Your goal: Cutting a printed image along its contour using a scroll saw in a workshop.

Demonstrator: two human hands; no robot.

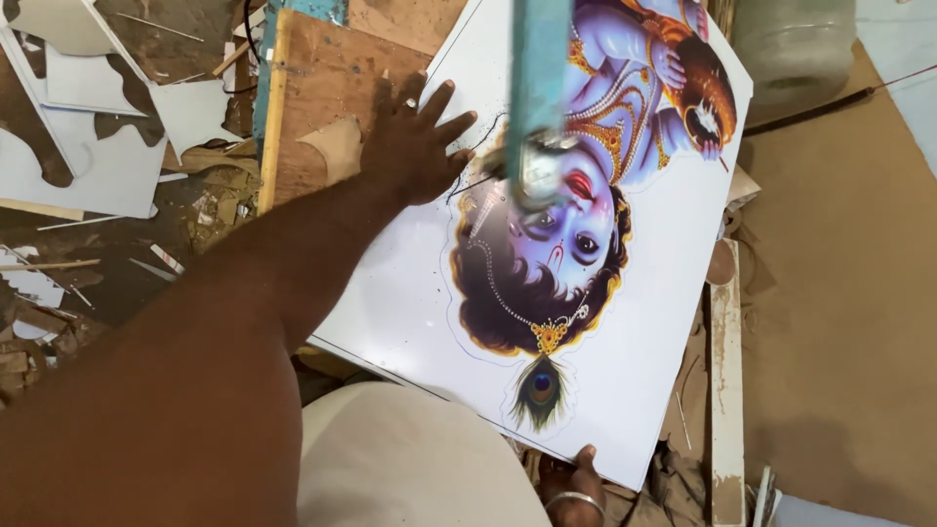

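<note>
Left hand (415, 146) spread flat, fingers splayed, pressing the far edge of the white printed board (644, 322) onto the wooden tabletop (327, 88) to pin it under the teal saw arm (537, 88). Right hand (576, 480) pinches the near edge, grip closed, steadying the overhang. Offcuts (88, 146) lie left.

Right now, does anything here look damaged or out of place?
Yes. White offcuts and wood scraps litter the floor at left. The printed white board under the left hand has a thin dark cut line beside the picture's outline. The right hand grips its near edge.
</note>
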